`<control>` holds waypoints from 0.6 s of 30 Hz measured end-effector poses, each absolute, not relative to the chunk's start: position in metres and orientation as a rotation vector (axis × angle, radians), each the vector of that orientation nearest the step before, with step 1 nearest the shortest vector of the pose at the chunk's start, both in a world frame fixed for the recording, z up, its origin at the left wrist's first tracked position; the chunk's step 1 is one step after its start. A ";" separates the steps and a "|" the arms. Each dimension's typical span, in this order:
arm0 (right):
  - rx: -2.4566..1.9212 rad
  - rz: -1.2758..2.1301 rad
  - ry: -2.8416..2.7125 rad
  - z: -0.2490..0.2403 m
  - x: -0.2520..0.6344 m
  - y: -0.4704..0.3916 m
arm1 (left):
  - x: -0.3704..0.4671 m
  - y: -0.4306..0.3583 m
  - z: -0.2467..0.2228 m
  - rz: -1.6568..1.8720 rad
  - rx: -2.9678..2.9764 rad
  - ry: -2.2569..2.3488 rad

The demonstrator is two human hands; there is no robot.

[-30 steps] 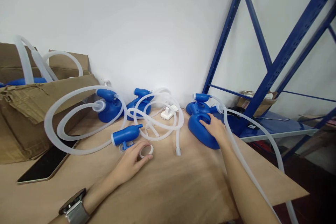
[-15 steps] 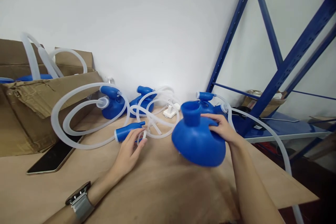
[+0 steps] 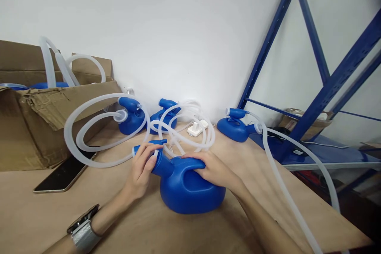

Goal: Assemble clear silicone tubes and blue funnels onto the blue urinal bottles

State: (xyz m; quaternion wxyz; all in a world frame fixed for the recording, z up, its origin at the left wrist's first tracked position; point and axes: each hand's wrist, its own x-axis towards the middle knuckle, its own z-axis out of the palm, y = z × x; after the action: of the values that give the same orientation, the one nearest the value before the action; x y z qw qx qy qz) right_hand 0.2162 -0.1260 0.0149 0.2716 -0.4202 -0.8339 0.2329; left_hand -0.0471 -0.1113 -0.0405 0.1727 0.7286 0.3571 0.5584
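Note:
A blue plastic urinal bottle (image 3: 192, 198) with a loop handle stands on the table in front of me, its neck angled up to the left. My right hand (image 3: 214, 168) is closed around the handle from above and behind. At the bottle's mouth, my left hand (image 3: 141, 168) pinches a small white ring-like cap (image 3: 156, 152) between thumb and fingers; whether it is seated on the rim I cannot tell. Just behind those fingers lies a blue tubular mouthpiece (image 3: 158, 142), partly hidden, with a translucent hose (image 3: 104, 165) running left from its end.
Blue bottles with coiled hoses stand along the wall, including one bottle (image 3: 233, 129) at the right. A white power strip (image 3: 195, 129) lies among hoses. At left are a cardboard box (image 3: 26, 131) and a phone (image 3: 61, 174). A blue metal rack (image 3: 315, 99) borders the table's right side.
The bottle has come down and left onto the table, turning so its neck points toward my left hand. My left hand has moved slightly to the bottle's mouth with the white ring-like cap.

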 end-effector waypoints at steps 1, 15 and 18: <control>-1.129 0.623 -2.245 0.014 0.215 -0.126 | -0.047 -0.112 -0.037 1.534 2.083 1.022; -1.045 0.719 -2.221 0.012 0.213 -0.119 | -0.060 -0.109 -0.009 0.943 2.354 0.834; -1.053 0.721 -2.202 0.012 0.213 -0.120 | -0.055 -0.107 -0.013 1.056 2.316 0.711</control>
State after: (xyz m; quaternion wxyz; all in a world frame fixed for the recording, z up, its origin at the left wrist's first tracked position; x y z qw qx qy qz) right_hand 0.2131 -0.1195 0.0118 0.2940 -0.3954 -0.8269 0.2710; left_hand -0.0555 -0.1067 -0.0129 0.2470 0.8492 0.2606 0.3872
